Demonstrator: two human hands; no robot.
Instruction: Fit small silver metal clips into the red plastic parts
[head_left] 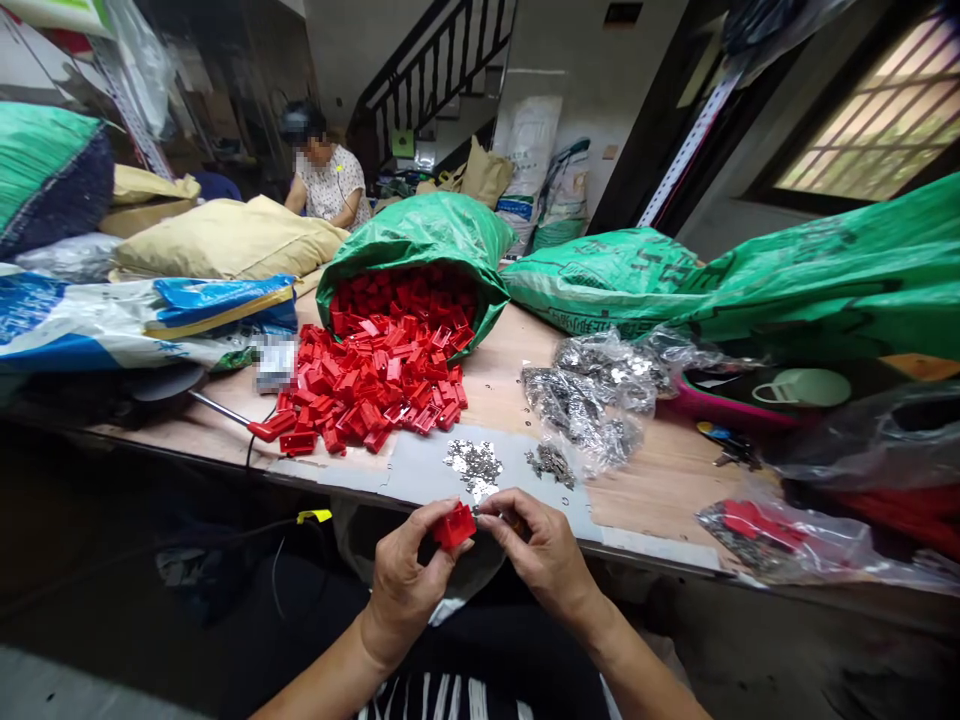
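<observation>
Near the table's front edge, my left hand (411, 565) grips a red plastic piece (454, 527) between thumb and fingers. Just to its right, my right hand (544, 548) is closed in a pinch beside the piece; what lies between its fingertips is too small to make out. Beyond the hands, small shiny metal parts (474, 466) lie on a grey sheet (420, 458), with a darker small heap (551, 464) to their right. Many red pieces (360, 380) spill out of an open green sack (431, 228) onto the table at centre left.
Plastic bags of metal parts (581, 410) lie right of centre. A clear bag with red and metal pieces (772, 530) is at the front right. Green sacks (622, 270) line the back. A person (330, 185) sits behind a tan sack (232, 238).
</observation>
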